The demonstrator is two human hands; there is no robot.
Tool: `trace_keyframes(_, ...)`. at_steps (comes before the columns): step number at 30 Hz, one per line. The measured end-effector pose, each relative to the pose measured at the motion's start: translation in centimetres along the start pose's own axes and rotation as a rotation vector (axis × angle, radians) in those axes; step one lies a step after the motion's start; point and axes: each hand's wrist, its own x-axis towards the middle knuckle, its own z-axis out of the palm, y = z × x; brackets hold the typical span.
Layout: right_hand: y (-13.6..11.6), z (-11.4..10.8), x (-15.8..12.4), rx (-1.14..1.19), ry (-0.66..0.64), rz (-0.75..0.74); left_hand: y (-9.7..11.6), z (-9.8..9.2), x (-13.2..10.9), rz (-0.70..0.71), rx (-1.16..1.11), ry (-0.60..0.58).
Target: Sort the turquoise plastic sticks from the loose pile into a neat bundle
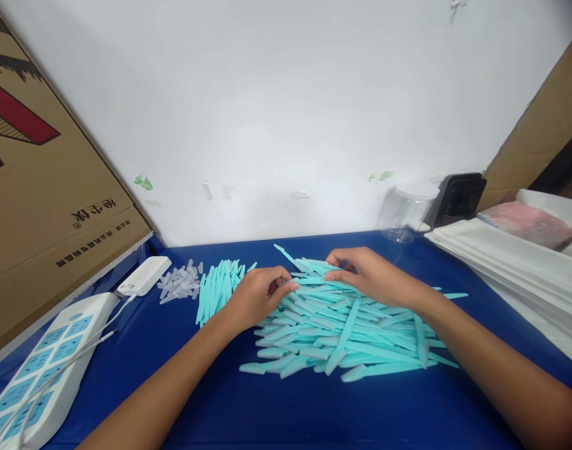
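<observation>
A loose heap of several turquoise plastic spatulas [342, 331] lies on the blue table cover [286, 412]. My left hand [257, 294] rests on the heap's left edge, fingers curled and pinching one spatula [309, 282] at its end. My right hand [370, 272] lies on the heap's far side, fingers bent down onto the same spatula. A neat bundle of turquoise spatulas [217, 287] lies just left of my left hand. Beyond that bundle is a small pile of clear plastic caps [180, 284].
A white power strip [42, 369] and a white charger [142, 275] with cables lie at the left, under a leaning cardboard box [42, 206]. A clear jar [405, 212], a black device [457, 197] and stacked white bags [515, 269] occupy the right. A white wall stands behind.
</observation>
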Motion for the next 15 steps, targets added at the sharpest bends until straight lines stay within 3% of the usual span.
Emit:
trace_keyframes(9,-0.4,0.6,0.0,0.161,-0.056,0.033,-0.2,0.2,0.1,-0.026,-0.085,0.142)
trace_keyframes(15,-1.0,0.7,-0.1,0.223,-0.095,0.037,0.0,0.1,0.0,-0.037,-0.132,0.128)
